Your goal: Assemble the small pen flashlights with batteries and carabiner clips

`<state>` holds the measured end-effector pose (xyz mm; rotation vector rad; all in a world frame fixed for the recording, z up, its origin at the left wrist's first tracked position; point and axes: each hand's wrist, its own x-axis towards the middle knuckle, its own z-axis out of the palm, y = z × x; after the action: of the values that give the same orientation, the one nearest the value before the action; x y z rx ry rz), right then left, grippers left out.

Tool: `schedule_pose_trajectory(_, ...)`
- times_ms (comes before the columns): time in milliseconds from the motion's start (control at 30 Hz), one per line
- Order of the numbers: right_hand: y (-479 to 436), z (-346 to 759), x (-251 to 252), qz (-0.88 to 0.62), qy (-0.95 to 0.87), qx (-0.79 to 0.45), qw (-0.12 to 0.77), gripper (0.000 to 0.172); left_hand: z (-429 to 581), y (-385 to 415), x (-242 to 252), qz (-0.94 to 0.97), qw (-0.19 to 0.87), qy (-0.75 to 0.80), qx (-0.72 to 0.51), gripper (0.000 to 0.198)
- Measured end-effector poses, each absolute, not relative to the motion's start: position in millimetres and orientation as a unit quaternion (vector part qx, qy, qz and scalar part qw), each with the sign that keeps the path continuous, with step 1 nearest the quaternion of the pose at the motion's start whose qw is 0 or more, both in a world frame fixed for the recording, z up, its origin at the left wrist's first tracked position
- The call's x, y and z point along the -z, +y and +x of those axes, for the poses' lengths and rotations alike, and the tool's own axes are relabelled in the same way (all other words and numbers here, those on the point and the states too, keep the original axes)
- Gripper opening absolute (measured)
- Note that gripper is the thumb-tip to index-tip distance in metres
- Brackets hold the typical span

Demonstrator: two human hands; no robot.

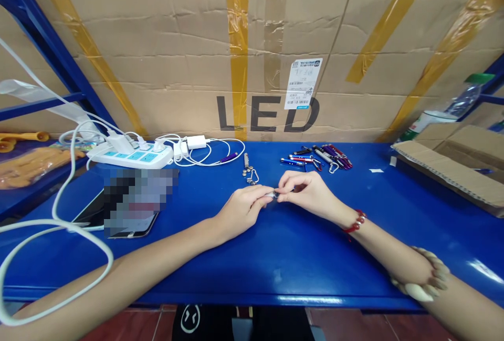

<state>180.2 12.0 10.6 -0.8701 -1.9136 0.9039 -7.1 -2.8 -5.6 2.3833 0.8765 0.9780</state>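
Clock directions are read from the middle of the blue counter [255, 265], with twelve o'clock at its far edge. Just past nine o'clock, at the far left, orange plastic-wrapped items [37, 167] are seen. At nine o'clock a white cable [54, 205] is looped, and beside it a flat device [132, 209] is laid, its screen masked by pixelation. Between nine and ten o'clock, a white power strip [157, 158] is fitted with several plugs. At ten o'clock a white adapter [196, 142] is placed, and farther right a slim purple item [229, 157] is laid against a white cord. The left hand [242, 212] is closed in a pinch around a small silver piece [271, 194], held at the middle. Toward eleven o'clock a short silver tube [246, 160], small round discs [244, 172] and a metal clip [255, 176] are scattered. At twelve o'clock a cardboard wall [189, 68] is marked "LED". By the right hand [307, 191], the dark end of the silver piece is pinched between thumb and fingertips. Between one and two o'clock, slim metallic lights with clips [321, 156] are clustered. Between two and three o'clock, an open carton [444, 173] is positioned.
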Motion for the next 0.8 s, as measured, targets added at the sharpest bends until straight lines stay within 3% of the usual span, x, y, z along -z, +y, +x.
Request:
schedule_pose_trajectory(200, 7.4, 175.2, -11.0, -0.385, -0.761, -0.325, 0.408, 0.031, -7.5, 0.3, 11.0, 0.848, 0.165, 0.303, -0.403, 0.020)
schedule_pose_trajectory(533, 8.8, 174.5, -15.0, -0.429, -0.729, -0.358, 0.396, 0.034, -5.5, -2.1, 6.9, 0.831, 0.155, 0.347, -0.406, 0.021)
schedule_pose_trajectory(800, 11.8, 174.0, -15.5, -0.445, -0.723, -0.368, 0.379, 0.034, -2.3, -3.6, 3.5, 0.798, 0.236, 0.368, -0.415, 0.025)
